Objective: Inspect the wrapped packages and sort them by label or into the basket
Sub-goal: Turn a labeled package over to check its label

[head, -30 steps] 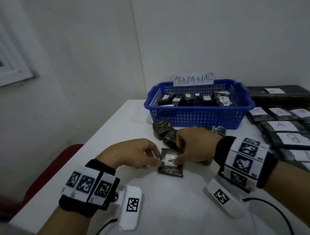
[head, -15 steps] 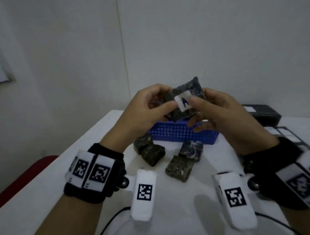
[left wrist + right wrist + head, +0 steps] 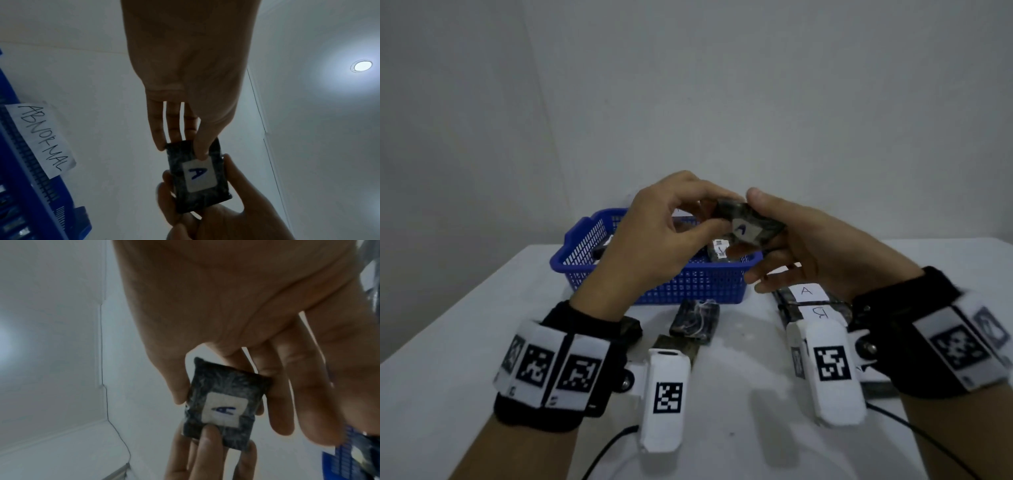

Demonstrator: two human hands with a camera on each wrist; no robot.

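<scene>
the left hand (image 3: 654,233) pinches the left end of the dark wrapped package (image 3: 750,222) labelled a, held up over the blue basket (image 3: 585,253); the right hand (image 3: 815,246) grips its right end between thumb and fingers.

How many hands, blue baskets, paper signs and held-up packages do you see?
hands: 2, the left hand and the right hand
blue basket: 1
ABNORMAL sign: 1
held package, gripped by both hands: 1
total: 5
</scene>
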